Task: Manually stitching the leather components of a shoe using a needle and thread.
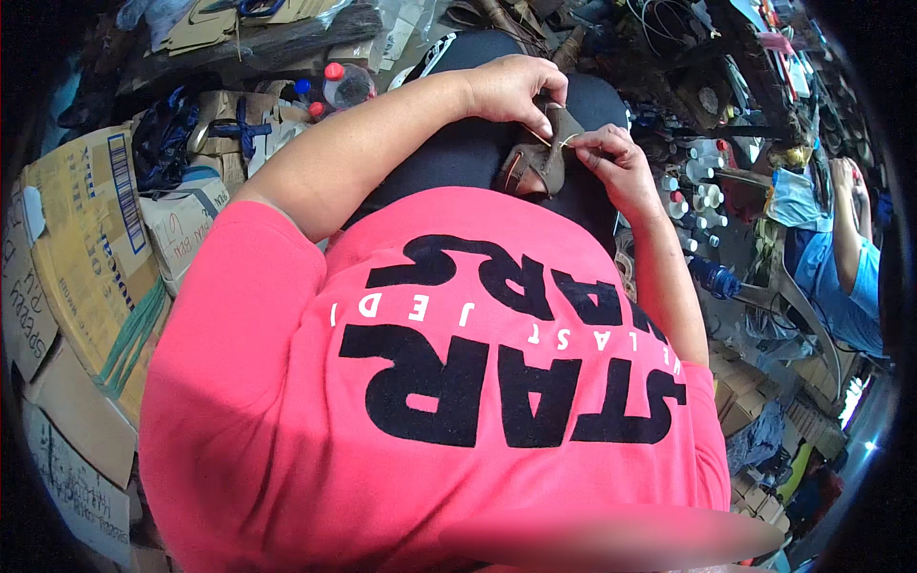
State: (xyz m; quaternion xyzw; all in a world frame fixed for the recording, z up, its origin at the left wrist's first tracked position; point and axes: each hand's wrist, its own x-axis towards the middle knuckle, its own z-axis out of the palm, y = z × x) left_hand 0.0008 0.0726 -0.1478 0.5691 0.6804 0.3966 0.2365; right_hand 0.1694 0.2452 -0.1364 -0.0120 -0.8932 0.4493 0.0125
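A brown open shoe (pixel 537 170), like a sandal with a strap and buckle, rests on my lap between my dark-trousered thighs. My left hand (pixel 523 91) is at its far left edge, thumb and fingers closed, with a pale strand at the thumb tip. My right hand (pixel 616 160) is on the other side, thumb and forefinger pinched on a pale thread (pixel 565 142) that meets the shoe. The shoe's far end is partly covered by my left fingers. Whether a needle is there is too small to tell.
Cardboard boxes (pixel 86 248) are stacked at my left. Bottles with red caps (pixel 349 86) stand beyond my left forearm. Several small white bottles (pixel 705 196) crowd the ground to my right. Further right, another person in a blue shirt (pixel 841 286) has raised arms.
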